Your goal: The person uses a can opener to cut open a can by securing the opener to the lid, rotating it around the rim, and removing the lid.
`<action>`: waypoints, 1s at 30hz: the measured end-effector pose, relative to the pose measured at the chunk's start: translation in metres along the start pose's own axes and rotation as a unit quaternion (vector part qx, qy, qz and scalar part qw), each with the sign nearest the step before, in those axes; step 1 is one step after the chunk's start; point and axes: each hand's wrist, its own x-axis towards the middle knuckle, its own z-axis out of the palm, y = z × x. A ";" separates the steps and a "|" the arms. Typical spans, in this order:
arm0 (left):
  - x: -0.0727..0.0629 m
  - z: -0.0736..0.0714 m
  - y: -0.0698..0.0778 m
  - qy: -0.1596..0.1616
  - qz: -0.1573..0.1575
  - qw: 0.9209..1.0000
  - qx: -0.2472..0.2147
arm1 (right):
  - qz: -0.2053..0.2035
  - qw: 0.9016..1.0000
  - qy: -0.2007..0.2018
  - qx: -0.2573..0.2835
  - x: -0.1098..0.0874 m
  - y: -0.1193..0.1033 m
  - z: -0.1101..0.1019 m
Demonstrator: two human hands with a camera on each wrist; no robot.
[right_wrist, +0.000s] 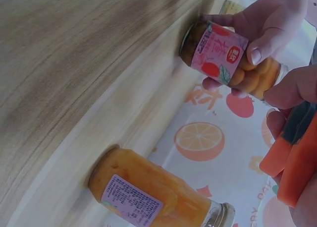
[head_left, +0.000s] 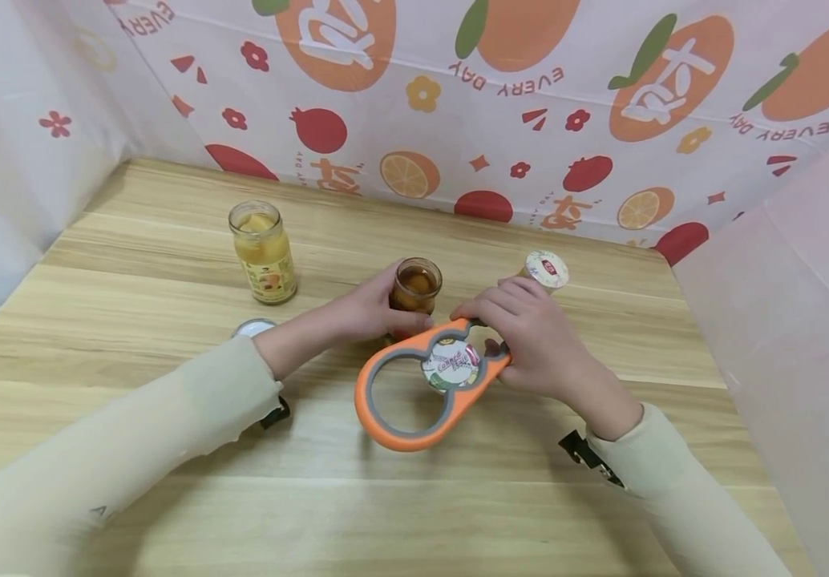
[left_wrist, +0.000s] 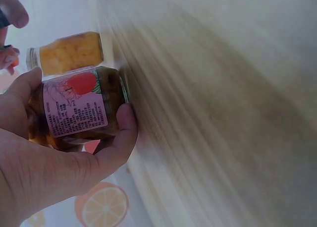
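Observation:
My left hand (head_left: 367,311) grips a glass jar (head_left: 414,288) of dark round fruit in syrup, standing on the table with its mouth uncovered. Its pink label (left_wrist: 77,108) shows in the left wrist view. My right hand (head_left: 540,340) holds an orange and grey jar opener (head_left: 400,439) above the table, just in front of that jar. Within the opener's middle ring appears a round printed lid (head_left: 450,365); whether it is wedged there is hard to tell. Beyond my right hand stands a lidded jar (head_left: 547,271) of yellow-orange fruit (right_wrist: 148,182), partly hidden by the fingers.
At the left stands an uncovered jar (head_left: 264,256) of yellow fruit pieces. A pale lid (head_left: 254,327) lies on the wooden table (head_left: 313,513) behind my left forearm, mostly covered by it. A fruit-printed cloth (head_left: 414,120) hangs at the table's back edge.

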 end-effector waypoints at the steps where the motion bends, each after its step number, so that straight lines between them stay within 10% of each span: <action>1: 0.001 0.000 0.000 0.002 -0.002 1.000 -0.005 | 0.000 1.000 -0.001 0.000 0.000 0.000 0.000; 30: 0.033 -0.010 -0.001 0.056 -0.014 0.998 0.000 | -0.003 1.000 0.003 0.002 -0.001 0.001 0.003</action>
